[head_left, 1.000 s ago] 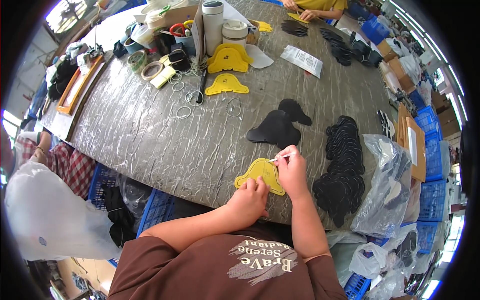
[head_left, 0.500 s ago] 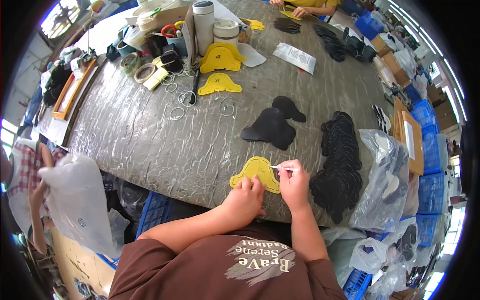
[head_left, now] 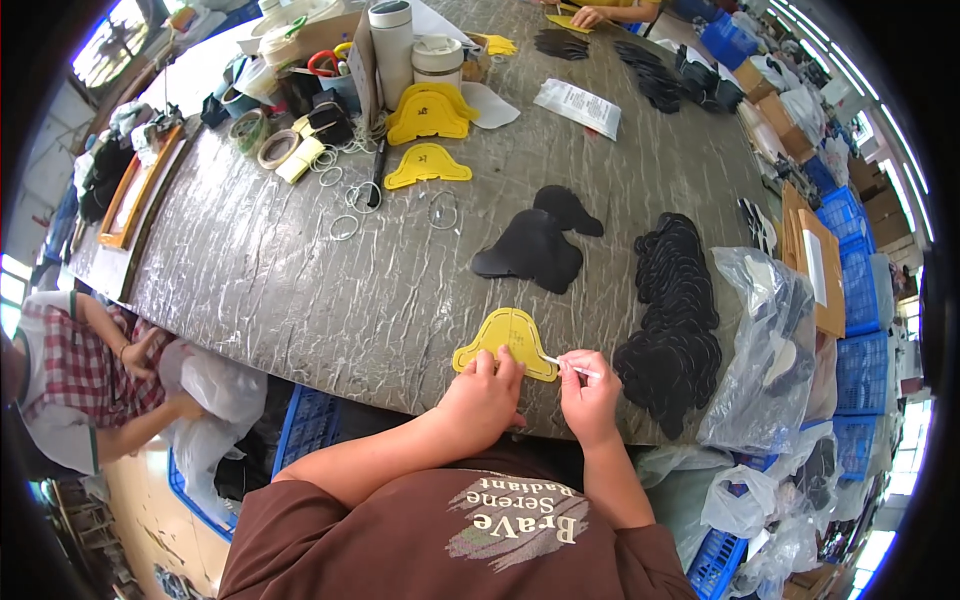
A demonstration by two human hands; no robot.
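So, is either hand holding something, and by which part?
The right hand holds a white pen-like tool by its shaft, behind the tip. The left hand rests its fingers on the yellow template, not visibly gripping it.

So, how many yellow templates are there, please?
At least 5: one template under the left hand, two overlapping by the jar, one in front of them, one at the far person's hand; more may be hidden.

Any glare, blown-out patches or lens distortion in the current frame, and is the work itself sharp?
Head view: glare on the wrinkled tabletop, mostly its left side; the upper-left window is blown out; fisheye bends the tabletop's near edge, and the corners go black; the yellow template under the left hand looks reasonably sharp.
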